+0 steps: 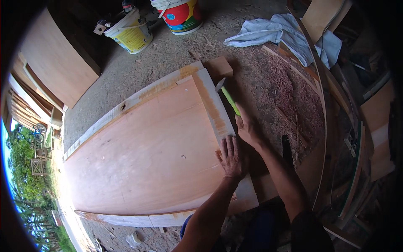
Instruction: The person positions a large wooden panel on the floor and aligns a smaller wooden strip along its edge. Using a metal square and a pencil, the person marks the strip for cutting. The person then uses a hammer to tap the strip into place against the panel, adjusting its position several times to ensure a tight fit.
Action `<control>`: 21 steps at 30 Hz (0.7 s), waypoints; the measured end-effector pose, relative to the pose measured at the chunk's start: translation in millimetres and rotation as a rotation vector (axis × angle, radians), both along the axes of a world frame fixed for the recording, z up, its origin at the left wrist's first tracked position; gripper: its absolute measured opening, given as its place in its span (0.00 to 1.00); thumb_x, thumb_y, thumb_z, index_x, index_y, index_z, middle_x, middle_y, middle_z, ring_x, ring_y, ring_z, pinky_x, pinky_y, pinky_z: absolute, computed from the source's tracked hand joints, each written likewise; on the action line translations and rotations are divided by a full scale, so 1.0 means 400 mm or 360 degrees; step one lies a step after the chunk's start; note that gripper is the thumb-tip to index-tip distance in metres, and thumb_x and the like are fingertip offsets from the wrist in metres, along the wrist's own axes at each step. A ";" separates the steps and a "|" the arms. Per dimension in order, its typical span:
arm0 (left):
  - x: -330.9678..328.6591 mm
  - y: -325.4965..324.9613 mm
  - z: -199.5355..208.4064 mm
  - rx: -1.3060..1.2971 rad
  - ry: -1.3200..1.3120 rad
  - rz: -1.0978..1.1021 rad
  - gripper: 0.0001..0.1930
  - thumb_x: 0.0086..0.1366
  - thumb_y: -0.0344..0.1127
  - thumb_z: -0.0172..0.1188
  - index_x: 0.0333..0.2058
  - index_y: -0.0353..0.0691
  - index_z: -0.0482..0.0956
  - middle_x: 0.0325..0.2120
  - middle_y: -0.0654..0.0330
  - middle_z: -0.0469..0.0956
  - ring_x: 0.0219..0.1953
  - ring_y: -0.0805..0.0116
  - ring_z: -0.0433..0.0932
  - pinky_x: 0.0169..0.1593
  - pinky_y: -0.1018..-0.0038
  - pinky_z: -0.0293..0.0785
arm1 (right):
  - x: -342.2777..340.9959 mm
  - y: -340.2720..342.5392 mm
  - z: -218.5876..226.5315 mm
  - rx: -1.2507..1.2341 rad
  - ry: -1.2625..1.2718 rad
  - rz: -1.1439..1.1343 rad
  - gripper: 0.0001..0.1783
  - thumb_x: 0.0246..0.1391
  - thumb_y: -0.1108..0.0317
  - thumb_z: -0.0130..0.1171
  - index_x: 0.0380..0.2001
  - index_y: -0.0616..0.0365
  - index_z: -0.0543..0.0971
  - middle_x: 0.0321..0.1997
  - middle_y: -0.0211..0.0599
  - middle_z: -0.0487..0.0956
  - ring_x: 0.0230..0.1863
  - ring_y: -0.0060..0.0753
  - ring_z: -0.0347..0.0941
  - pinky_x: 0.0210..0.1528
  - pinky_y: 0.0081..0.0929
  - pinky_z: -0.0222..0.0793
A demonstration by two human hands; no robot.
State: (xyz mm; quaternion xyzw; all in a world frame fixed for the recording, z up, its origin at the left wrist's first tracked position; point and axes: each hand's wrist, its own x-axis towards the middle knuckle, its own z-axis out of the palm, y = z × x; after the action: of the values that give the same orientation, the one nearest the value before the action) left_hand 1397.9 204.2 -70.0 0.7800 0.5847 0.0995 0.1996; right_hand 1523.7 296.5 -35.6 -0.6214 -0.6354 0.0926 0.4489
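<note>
A large wooden panel (142, 147) with a pale raised frame (213, 110) lies in front of me. My left hand (231, 157) rests flat on the frame's right-hand rail near its lower end, fingers spread and holding nothing. Just to its right, my right hand (248, 129) is closed round the green handle of a hammer (229, 100). The hammer's metal head is beside the rail's outer edge, close to the far corner; I cannot tell whether it touches the wood. A wood block (218, 67) sits under or against that corner.
Beyond the panel stand a yellow-and-white bucket (133, 35) holding tools and a colourful bucket (179, 17). Wood shavings (285, 90) cover the floor at right, near a pale cloth (275, 35) and long wood strips (323, 96). Plywood sheets (58, 54) lean at far left.
</note>
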 end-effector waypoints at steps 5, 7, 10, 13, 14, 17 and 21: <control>-0.040 0.010 0.006 0.0074 0.0014 0.0041 0.43 0.64 0.53 0.54 0.72 0.38 0.51 0.73 0.47 0.50 0.75 0.41 0.43 0.68 0.34 0.40 | -0.091 0.271 0.159 0.0203 -0.0033 0.0161 0.23 0.63 0.71 0.54 0.62 0.58 0.71 0.40 0.56 0.81 0.41 0.58 0.80 0.42 0.46 0.75; -0.021 0.007 0.005 0.0057 -0.0012 0.0017 0.43 0.64 0.53 0.53 0.72 0.38 0.51 0.73 0.47 0.49 0.75 0.41 0.43 0.68 0.34 0.40 | -0.069 0.315 0.145 0.0043 -0.0206 0.0161 0.23 0.63 0.71 0.55 0.61 0.57 0.72 0.37 0.54 0.82 0.38 0.56 0.81 0.40 0.46 0.76; 0.001 0.000 0.005 0.0021 -0.0070 -0.0017 0.43 0.64 0.53 0.54 0.72 0.38 0.51 0.73 0.47 0.48 0.75 0.41 0.43 0.68 0.33 0.40 | -0.034 0.379 0.027 -0.0234 -0.0463 0.0119 0.24 0.62 0.71 0.55 0.61 0.54 0.73 0.36 0.52 0.83 0.35 0.55 0.81 0.37 0.46 0.76; -0.024 0.005 0.004 0.0016 -0.0067 0.0008 0.43 0.64 0.53 0.54 0.72 0.38 0.50 0.74 0.47 0.47 0.75 0.42 0.42 0.68 0.33 0.40 | -0.092 0.415 0.058 -0.0423 -0.0318 0.0161 0.25 0.61 0.72 0.53 0.62 0.51 0.73 0.36 0.52 0.83 0.34 0.55 0.81 0.35 0.46 0.77; -0.036 0.007 0.002 0.0025 -0.0046 0.0032 0.44 0.63 0.53 0.54 0.72 0.38 0.50 0.74 0.47 0.47 0.76 0.42 0.42 0.68 0.32 0.40 | -0.110 0.411 0.085 -0.0291 -0.0247 0.0197 0.26 0.61 0.72 0.52 0.63 0.50 0.72 0.37 0.52 0.83 0.34 0.55 0.81 0.35 0.46 0.77; -0.040 0.014 0.010 0.0018 -0.0011 0.0021 0.45 0.63 0.54 0.54 0.72 0.39 0.49 0.74 0.47 0.46 0.76 0.42 0.41 0.68 0.32 0.40 | -0.116 0.392 0.105 0.0047 -0.0251 0.0164 0.28 0.61 0.71 0.51 0.66 0.47 0.70 0.38 0.50 0.83 0.35 0.55 0.82 0.37 0.47 0.77; 0.001 0.008 0.011 -0.0036 0.0010 -0.0036 0.46 0.62 0.56 0.54 0.73 0.39 0.48 0.74 0.47 0.45 0.76 0.42 0.41 0.68 0.32 0.40 | -0.043 0.411 0.048 -0.0550 -0.0796 0.0120 0.29 0.63 0.70 0.52 0.68 0.46 0.66 0.41 0.49 0.83 0.36 0.55 0.82 0.39 0.46 0.77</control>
State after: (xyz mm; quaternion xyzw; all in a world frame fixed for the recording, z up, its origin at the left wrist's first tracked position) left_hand 1398.3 207.4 -65.5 0.7846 0.5775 0.0880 0.2077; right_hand 1506.6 460.7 -16.3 -0.6681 -0.7236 0.0600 0.1624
